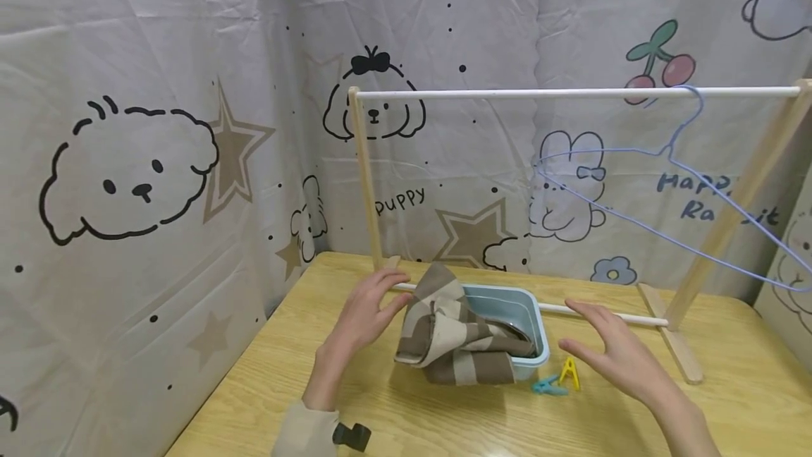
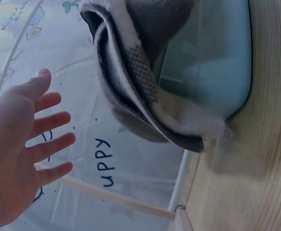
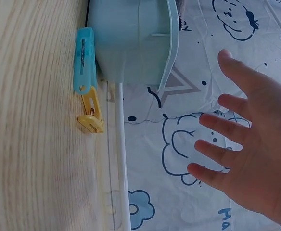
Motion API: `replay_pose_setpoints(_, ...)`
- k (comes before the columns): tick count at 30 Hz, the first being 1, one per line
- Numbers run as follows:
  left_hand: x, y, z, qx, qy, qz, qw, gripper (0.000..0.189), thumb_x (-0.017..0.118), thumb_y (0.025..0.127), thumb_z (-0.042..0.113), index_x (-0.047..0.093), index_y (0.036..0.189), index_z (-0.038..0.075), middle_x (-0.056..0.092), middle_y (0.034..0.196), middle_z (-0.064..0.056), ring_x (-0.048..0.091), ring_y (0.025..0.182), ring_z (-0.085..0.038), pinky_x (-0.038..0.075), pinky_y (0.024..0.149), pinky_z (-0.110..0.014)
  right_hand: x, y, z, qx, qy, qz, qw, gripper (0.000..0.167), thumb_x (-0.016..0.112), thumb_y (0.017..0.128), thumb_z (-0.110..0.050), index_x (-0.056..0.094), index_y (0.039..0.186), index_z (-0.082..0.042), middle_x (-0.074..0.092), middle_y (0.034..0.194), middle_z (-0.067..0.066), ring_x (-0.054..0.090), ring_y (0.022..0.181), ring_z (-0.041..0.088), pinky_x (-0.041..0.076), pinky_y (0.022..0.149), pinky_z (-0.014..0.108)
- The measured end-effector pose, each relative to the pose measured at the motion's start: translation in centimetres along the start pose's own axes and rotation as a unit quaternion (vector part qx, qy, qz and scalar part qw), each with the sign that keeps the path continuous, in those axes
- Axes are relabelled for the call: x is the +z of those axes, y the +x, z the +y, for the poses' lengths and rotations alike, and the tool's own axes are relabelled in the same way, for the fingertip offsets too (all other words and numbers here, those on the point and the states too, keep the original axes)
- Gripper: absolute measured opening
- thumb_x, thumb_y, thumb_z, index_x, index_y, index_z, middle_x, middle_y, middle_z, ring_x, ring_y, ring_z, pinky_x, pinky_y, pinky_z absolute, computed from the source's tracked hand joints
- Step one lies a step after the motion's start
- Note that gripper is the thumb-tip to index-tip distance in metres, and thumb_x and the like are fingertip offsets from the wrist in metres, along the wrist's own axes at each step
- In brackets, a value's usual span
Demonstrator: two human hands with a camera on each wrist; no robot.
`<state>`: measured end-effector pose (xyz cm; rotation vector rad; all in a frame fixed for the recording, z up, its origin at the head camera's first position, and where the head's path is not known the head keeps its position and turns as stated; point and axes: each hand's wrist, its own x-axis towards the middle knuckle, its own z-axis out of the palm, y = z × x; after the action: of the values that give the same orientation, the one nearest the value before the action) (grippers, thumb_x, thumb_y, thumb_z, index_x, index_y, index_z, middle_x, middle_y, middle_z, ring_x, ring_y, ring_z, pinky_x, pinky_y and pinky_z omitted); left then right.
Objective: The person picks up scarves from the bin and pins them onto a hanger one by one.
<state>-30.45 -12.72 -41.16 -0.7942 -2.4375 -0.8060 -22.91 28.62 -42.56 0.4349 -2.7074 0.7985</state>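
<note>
A light blue plastic basin stands on the table with a brown and beige checked cloth heaped in it and draped over its left and front rim. My left hand hovers just left of the cloth, fingers spread, touching nothing; in the left wrist view the cloth hangs apart from the fingertips. To the right of the basin my right hand is held in the air with its fingers extended and nothing in it. Below it lie a teal clothespin and a yellow clothespin, side by side.
Behind the basin stands a wooden rack with a white top rail and a low white bar. A blue wire hanger hangs from the rail at the right. A printed curtain borders the table at the left and back.
</note>
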Motion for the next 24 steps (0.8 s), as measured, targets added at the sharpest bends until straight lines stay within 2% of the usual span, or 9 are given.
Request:
replay_pose_setpoints(4, -0.1, -0.3, 0.4, -0.011, -0.014, -0.017, 0.9997, 0.036, 0.06, 0.098, 0.042, 0.065, 0.128, 0.023, 0.061, 0.134, 0.003, 0.055, 0.129, -0.022, 0.043, 0.107, -0.048, 0.2, -0.1, -0.1, 0.006, 0.015, -0.007, 0.9998, 0.067, 0.068, 0.093, -0.043, 0.047, 0.146, -0.009, 0.049, 0.145, 0.022, 0.043, 0.131, 0.048, 0.035, 0.098, 0.072)
replay_pose_setpoints(7, 0.0, -0.4, 0.4, -0.027, -0.035, -0.043, 0.9981, 0.04, 0.058, 0.098, 0.044, 0.064, 0.13, 0.021, 0.061, 0.135, 0.004, 0.055, 0.129, -0.022, 0.044, 0.107, -0.047, 0.4, -0.1, -0.1, 0.007, 0.025, -0.014, 0.9996, 0.065, 0.066, 0.094, -0.043, 0.048, 0.145, -0.008, 0.051, 0.143, 0.021, 0.046, 0.129, 0.047, 0.037, 0.097, 0.072)
replay_pose_setpoints(12, 0.2, -0.3, 0.4, -0.039, -0.07, -0.126, 0.9887, 0.049, 0.06, 0.095, 0.052, 0.06, 0.135, 0.023, 0.055, 0.143, 0.002, 0.051, 0.134, -0.023, 0.041, 0.109, -0.051, 0.8, -0.1, 0.1, 0.002, 0.034, -0.018, 0.9993, 0.06, 0.066, 0.095, -0.039, 0.05, 0.143, -0.008, 0.055, 0.139, 0.019, 0.054, 0.121, 0.043, 0.044, 0.092, 0.067)
replay_pose_setpoints(16, 0.4, -0.4, 0.4, -0.026, -0.091, -0.186, 0.978, 0.055, 0.062, 0.092, 0.056, 0.056, 0.139, 0.027, 0.048, 0.15, -0.002, 0.043, 0.14, -0.023, 0.037, 0.112, -0.053, 1.1, 0.0, 0.2, -0.009, 0.043, -0.021, 0.9988, 0.059, 0.067, 0.095, -0.037, 0.05, 0.143, -0.008, 0.057, 0.136, 0.019, 0.058, 0.116, 0.04, 0.049, 0.09, 0.061)
replay_pose_setpoints(24, 1.1, 0.0, 1.2, 0.024, -0.099, -0.246, 0.964, 0.071, 0.073, 0.084, 0.055, 0.049, 0.145, 0.025, 0.045, 0.152, 0.003, 0.037, 0.144, -0.022, 0.033, 0.116, -0.051, 2.2, 0.1, 0.3, -0.004, 0.08, -0.064, 0.9947, 0.061, 0.066, 0.095, -0.038, 0.047, 0.145, -0.008, 0.051, 0.144, 0.02, 0.06, 0.115, 0.04, 0.05, 0.089, 0.059)
